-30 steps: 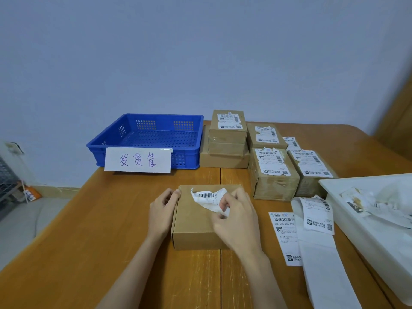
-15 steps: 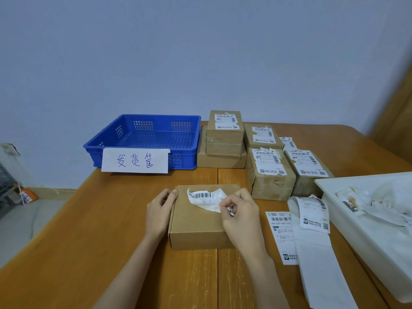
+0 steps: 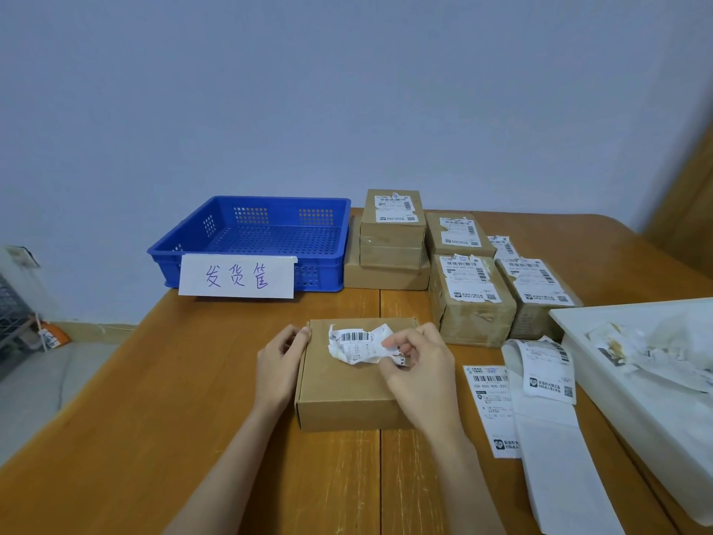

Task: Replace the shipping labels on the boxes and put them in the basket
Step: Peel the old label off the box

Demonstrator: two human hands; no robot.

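Observation:
A flat brown cardboard box (image 3: 339,395) lies on the wooden table (image 3: 154,438) in front of me. A crumpled old shipping label (image 3: 353,343) with a barcode stands partly peeled off its top. My right hand (image 3: 418,370) pinches the label's right edge. My left hand (image 3: 279,362) holds the box's left far corner, fingers curled over the edge. A blue perforated basket (image 3: 254,241) with a handwritten paper sign stands empty at the back left.
Several labelled brown boxes (image 3: 472,299) are stacked at the back right. A strip of fresh labels (image 3: 544,376) and a loose label sheet (image 3: 492,407) lie right of the box. A white bin (image 3: 602,384) with torn label scraps sits at the right edge.
The old label has come further off the box and is more crumpled; my right hand has shifted slightly along it. My left hand stays on the box corner.

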